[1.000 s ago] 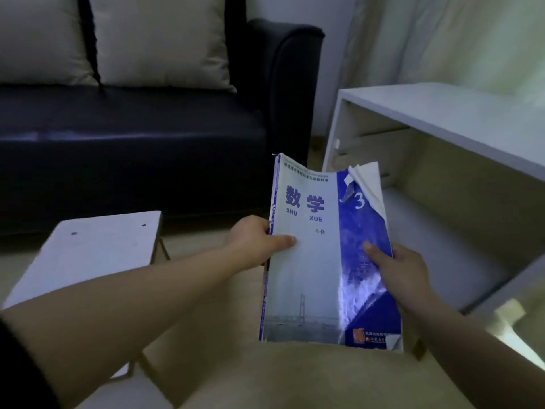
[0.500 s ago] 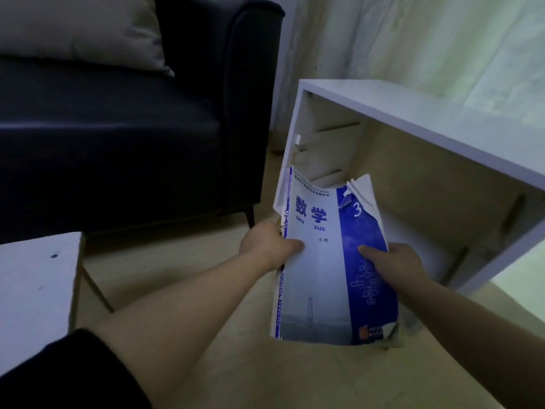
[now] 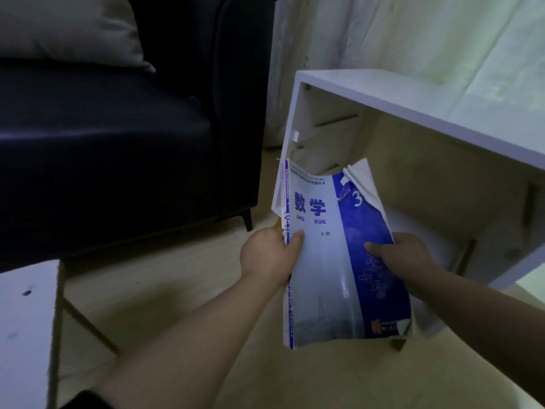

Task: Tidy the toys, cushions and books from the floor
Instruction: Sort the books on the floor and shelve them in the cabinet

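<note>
A: From the head camera, where is the book?

B: Off the floor, held up in both hands in front of the open white shelf unit. Its top edge overlaps the unit's left side panel in the picture; I cannot tell whether they touch.

A: And the grip?

B: The left hand clasps the spine edge, thumb flat on the cover and fingers hidden behind. The right hand pinches the opposite edge the same way, thumb on the blue band.

A: How do you think it will handle?

B: It looks like a thin paperback, so light and floppy. The cover bows between the hands, and the upper right corner is torn and curled back. I would keep clear of that corner, since it could rip further. The spine is the stiffest part, so that is the place to hold, with the other hand steadying the long edge.

A: Anything else in view?

B: A dark sofa with a pale cushion on it to the left, and a small white table at the lower left corner. The unit's lower shelf looks like the likely spot for the book, slid in flat.
</note>
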Demonstrator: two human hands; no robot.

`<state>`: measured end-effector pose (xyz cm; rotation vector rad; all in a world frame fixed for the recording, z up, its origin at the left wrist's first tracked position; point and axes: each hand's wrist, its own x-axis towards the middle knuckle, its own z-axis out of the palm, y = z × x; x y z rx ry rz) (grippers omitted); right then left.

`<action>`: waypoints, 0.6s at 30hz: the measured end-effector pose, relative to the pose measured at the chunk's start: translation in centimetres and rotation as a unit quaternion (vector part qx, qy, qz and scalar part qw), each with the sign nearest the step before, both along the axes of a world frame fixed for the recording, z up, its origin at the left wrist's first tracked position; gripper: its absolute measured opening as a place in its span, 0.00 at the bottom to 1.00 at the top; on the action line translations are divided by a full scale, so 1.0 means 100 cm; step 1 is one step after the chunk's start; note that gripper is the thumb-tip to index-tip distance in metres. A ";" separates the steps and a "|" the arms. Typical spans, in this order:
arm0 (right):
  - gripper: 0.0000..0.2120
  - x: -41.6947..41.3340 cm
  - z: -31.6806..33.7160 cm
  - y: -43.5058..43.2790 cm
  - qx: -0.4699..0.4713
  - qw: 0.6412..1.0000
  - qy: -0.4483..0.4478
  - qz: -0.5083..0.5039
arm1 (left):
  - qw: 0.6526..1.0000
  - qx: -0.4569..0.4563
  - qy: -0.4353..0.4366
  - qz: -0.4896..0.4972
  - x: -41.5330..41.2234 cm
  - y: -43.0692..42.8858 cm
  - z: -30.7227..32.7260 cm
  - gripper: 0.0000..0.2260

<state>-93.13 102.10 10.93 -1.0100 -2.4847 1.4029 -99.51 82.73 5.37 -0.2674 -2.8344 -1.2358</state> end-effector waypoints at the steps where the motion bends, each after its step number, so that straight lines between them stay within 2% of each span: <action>1: 0.05 -0.001 -0.004 0.000 -0.005 1.000 0.002 -0.002 | 1.000 -0.006 -0.001 -0.004 0.000 -0.001 -0.001 0.20; 6: 0.07 -0.020 -0.018 0.007 -0.005 1.000 0.028 -0.003 | 1.000 0.004 0.001 -0.012 -0.008 0.000 0.005 0.18; 12: 0.04 -0.053 -0.022 0.023 0.004 0.997 0.076 -0.003 | 0.989 0.124 -0.075 -0.029 -0.023 0.016 0.018 0.16; 18: 0.11 -0.084 -0.034 0.058 0.000 0.993 0.113 -0.027 | 0.978 0.154 -0.133 -0.037 -0.033 0.054 0.025 0.12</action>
